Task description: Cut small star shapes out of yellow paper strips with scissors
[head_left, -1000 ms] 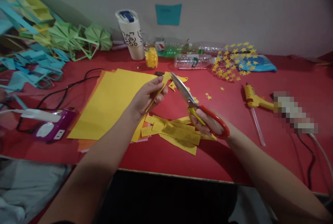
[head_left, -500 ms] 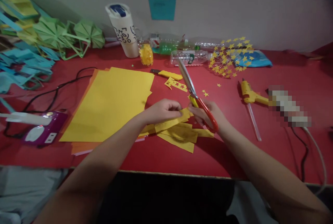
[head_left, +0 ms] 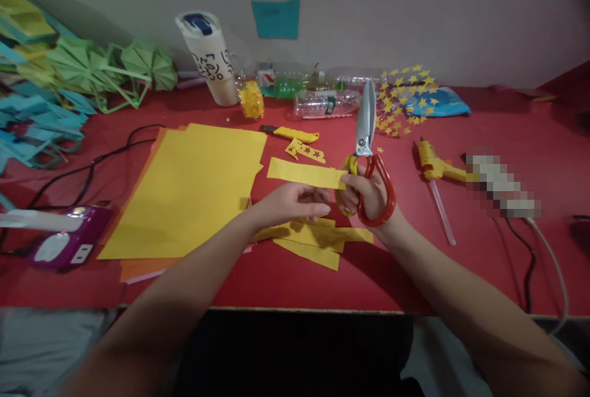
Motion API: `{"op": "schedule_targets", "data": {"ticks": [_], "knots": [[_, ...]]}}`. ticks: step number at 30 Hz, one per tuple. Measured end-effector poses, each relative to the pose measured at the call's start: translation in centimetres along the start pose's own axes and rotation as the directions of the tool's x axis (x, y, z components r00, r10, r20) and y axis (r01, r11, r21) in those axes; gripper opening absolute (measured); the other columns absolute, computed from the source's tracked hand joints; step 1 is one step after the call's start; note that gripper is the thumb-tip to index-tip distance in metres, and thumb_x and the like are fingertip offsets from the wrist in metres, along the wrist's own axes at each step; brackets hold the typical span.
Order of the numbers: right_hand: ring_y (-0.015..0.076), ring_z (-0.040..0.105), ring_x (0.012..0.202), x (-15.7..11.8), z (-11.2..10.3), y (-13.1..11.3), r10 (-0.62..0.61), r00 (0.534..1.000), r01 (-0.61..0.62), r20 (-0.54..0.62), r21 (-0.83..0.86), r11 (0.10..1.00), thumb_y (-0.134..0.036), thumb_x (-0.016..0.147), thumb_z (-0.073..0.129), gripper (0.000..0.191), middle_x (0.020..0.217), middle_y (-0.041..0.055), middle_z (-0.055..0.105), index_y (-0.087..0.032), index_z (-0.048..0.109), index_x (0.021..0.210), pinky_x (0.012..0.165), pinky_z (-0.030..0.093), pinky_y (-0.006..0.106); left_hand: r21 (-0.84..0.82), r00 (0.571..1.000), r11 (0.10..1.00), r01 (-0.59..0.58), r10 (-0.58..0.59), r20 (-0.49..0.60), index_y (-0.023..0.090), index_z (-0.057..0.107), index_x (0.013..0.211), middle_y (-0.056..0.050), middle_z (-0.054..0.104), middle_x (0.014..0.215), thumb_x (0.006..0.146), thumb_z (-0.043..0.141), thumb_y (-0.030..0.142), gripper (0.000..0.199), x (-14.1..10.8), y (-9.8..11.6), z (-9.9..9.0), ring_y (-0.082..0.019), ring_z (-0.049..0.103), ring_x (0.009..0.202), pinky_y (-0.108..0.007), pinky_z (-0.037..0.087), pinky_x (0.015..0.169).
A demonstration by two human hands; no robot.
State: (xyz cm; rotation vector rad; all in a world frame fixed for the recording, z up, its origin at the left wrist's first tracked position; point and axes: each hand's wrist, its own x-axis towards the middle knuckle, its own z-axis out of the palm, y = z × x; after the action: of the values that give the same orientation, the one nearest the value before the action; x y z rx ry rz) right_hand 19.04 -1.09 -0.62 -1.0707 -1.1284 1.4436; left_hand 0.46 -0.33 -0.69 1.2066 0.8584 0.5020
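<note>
In my right hand (head_left: 366, 191) are red- and yellow-handled scissors (head_left: 367, 117), blades closed and pointing up and away. The same hand pinches one end of a yellow paper strip (head_left: 302, 173), which stretches out to the left above the table. Just below that strip is my left hand (head_left: 302, 203), its fingers loosely curved and apart, holding nothing I can see. Several more yellow strips (head_left: 318, 249) lie overlapping on the table under my hands. To the left rests a stack of yellow sheets (head_left: 184, 194), with orange sheets showing beneath.
A yellow box cutter (head_left: 290, 134) and a star-punched paper scrap (head_left: 305, 151) lie beyond my hands. Plastic bottles (head_left: 322, 104), a white tumbler (head_left: 209, 59) and yellow stars (head_left: 405, 99) line the wall. At right is a glue gun (head_left: 431, 160); at left, a purple power box (head_left: 71, 237).
My right hand has turned the scissors more upright and raised a yellow strip, holding it by its right end. My left hand has let go of the paper and opened.
</note>
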Motion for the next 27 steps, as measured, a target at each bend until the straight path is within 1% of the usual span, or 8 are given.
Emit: {"op": "schedule_targets", "data": {"ticks": [3,6,10,14,18,22,25,27], "knots": [[0.0084,0.036,0.031,-0.3,0.4,0.2,0.023,1.0,-0.024,-0.012,-0.066,0.998,-0.036,0.074,0.07,0.033,0.038,-0.0108,0.037,-0.026,0.04,0.062,0.039,0.042,0.026,-0.003,0.99,0.999,-0.049,0.048,-0.132,0.017,0.074,0.079,-0.006,0.07,0.071,0.079,0.073,0.038,0.021,0.2,-0.3,0.8,-0.013,0.062,0.063,-0.027,0.052,0.062],[0.0093,0.038,0.032,-0.6,0.5,-0.1,0.076,0.997,-0.071,0.023,-0.168,0.983,-0.041,0.074,0.071,0.034,0.037,-0.0104,0.04,-0.026,0.042,0.067,0.042,0.044,0.027,-0.019,0.969,0.996,-0.091,0.084,-0.23,0.015,0.071,0.069,-0.005,0.067,0.064,0.085,0.066,0.037,0.027,0.1,0.0,0.9,-0.011,0.059,0.057,-0.027,0.05,0.06],[0.0123,0.045,0.036,-0.9,0.6,-0.5,0.131,0.991,-0.123,0.003,-0.322,0.939,-0.039,0.073,0.068,0.026,0.037,-0.0085,0.043,-0.025,0.046,0.071,0.041,0.042,0.026,-0.075,0.975,0.991,-0.108,0.09,-0.204,0.015,0.07,0.065,-0.003,0.065,0.061,0.083,0.066,0.034,0.026,0.1,0.5,0.7,-0.01,0.056,0.053,-0.026,0.048,0.059],[0.0116,0.045,0.04,-1.2,0.5,-0.2,0.068,0.996,-0.083,-0.052,-0.382,0.92,-0.035,0.074,0.061,0.019,0.044,-0.0072,0.045,-0.024,0.047,0.07,0.042,0.038,0.025,-0.142,0.982,0.985,-0.098,0.073,-0.172,0.015,0.07,0.063,-0.003,0.064,0.059,0.08,0.069,0.036,0.026,0.4,0.4,0.7,-0.009,0.055,0.051,-0.026,0.048,0.057],[0.0101,0.04,0.048,-1.4,0.3,0.6,-0.044,0.998,0.021,-0.041,-0.46,0.888,-0.037,0.073,0.065,0.027,0.053,-0.0057,0.044,-0.023,0.044,0.066,0.045,0.033,0.024,-0.189,0.971,0.976,-0.106,0.062,-0.229,0.015,0.068,0.059,-0.004,0.067,0.059,0.074,0.074,0.037,0.027,0.7,0.3,0.7,-0.01,0.056,0.051,-0.026,0.049,0.058],[0.0099,0.036,0.051,-1.4,0.2,0.8,-0.074,0.997,0.054,-0.021,-0.486,0.872,-0.047,0.073,0.069,0.038,0.057,-0.0052,0.04,-0.024,0.04,0.064,0.047,0.03,0.024,-0.188,0.974,0.978,-0.093,0.051,-0.221,0.015,0.069,0.056,-0.005,0.067,0.057,0.073,0.075,0.036,0.028,0.8,0.2,0.7,-0.01,0.056,0.05,-0.026,0.05,0.059],[0.0104,0.036,0.051,-1.4,0.1,0.0,-0.048,0.999,0.052,0.021,-0.454,0.89,-0.056,0.074,0.07,0.045,0.055,-0.0057,0.038,-0.024,0.04,0.064,0.047,0.03,0.025,-0.187,0.937,0.971,-0.148,0.077,-0.34,0.015,0.068,0.055,-0.004,0.066,0.055,0.071,0.077,0.034,0.026,0.9,0.2,0.4,-0.009,0.054,0.047,-0.026,0.048,0.056],[0.011,0.038,0.051,-1.3,-0.1,-0.8,-0.016,0.997,0.049,0.078,-0.437,0.898,-0.061,0.074,0.07,0.048,0.054,-0.006,0.038,-0.024,0.042,0.065,0.049,0.034,0.026,-0.184,0.874,0.955,-0.234,0.124,-0.469,0.015,0.067,0.055,-0.003,0.066,0.055,0.069,0.076,0.032,0.024,0.9,0.3,-0.1,-0.009,0.053,0.047,-0.026,0.047,0.053]]}}
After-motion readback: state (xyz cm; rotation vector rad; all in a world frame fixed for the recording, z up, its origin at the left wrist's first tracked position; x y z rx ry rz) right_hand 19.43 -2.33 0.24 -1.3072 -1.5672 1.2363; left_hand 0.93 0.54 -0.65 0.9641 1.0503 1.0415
